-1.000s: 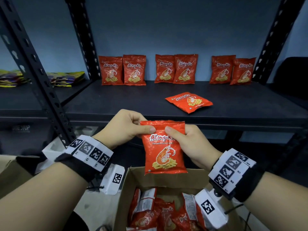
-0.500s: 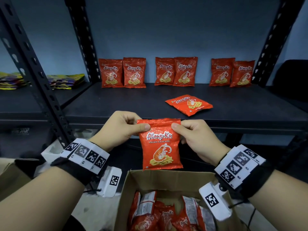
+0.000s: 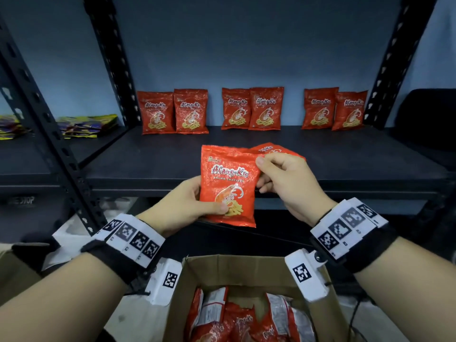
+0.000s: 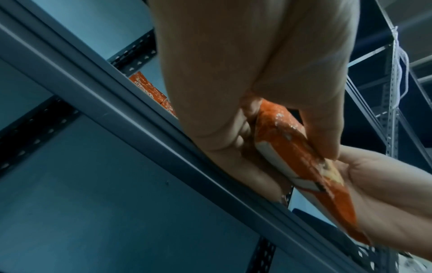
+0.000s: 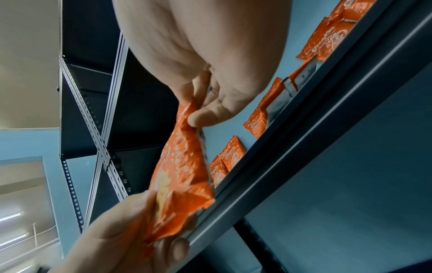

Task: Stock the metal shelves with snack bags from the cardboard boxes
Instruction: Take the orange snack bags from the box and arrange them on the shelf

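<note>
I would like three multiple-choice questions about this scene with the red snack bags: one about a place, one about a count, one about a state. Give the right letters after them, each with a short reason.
1. Where is the open cardboard box?
A. On the shelf
B. Below the hands, in front of the shelf
C. On a chair

2. How many red bags stand upright along the back of the shelf?
A. Four
B. Six
C. Nine

3. How is the held bag gripped?
A. By the left hand alone
B. By both hands
C. By no hand; it lies flat

Answers:
1 B: the head view shows the box low, under the wrists, with bags inside.
2 B: three pairs stand against the wall, the first at the left.
3 B: the left hand holds its lower edge, and the right hand pinches its top corner.
</note>
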Tool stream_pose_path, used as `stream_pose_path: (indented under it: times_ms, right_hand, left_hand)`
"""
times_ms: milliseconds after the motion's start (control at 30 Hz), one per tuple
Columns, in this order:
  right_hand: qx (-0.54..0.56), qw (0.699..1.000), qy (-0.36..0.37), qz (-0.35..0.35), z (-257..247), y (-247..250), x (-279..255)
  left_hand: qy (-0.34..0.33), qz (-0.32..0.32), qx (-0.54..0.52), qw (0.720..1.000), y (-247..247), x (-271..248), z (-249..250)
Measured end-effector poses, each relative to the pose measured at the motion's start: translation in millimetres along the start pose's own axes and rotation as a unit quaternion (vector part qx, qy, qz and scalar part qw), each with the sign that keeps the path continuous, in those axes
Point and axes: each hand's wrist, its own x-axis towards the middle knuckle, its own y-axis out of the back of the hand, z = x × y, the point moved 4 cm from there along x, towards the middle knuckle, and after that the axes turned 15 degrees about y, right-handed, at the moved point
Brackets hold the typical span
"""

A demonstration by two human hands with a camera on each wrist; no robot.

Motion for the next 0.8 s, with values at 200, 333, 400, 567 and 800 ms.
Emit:
stream_pose_path:
  times_ms: [200, 333, 400, 567, 800]
  right_hand:
    - [-0.21, 0.972, 0.089, 0.056, -0.6, 38.5, 24.1]
    - [-0.395, 0.916, 0.045, -0.052, 16.5, 51.4, 36.8]
    - [-0.428, 0.895, 0.003, -0.127, 31.1, 50.6, 38.1]
    - [-0.469, 0.861, -0.044, -0.192, 45.2, 52.1, 35.4]
    - [-0.479, 0.866, -0.064, -0.128, 37.8, 80.4, 23.1]
  left_hand:
    - [-0.031, 0.205, -0.041, 0.977, 41.1, 12.3, 6.3]
    - [-0.028, 0.27, 0.017, 0.962, 51.9, 26.4, 13.9]
    - [-0.025, 0.294, 0.058, 0.954, 53.5, 35.1, 17.7]
    - [-0.014, 0.389, 0.209, 0.897, 51.8, 51.1, 30.4]
    - [0.053, 0.423, 0.316, 0.847, 42.2, 76.3, 34.8]
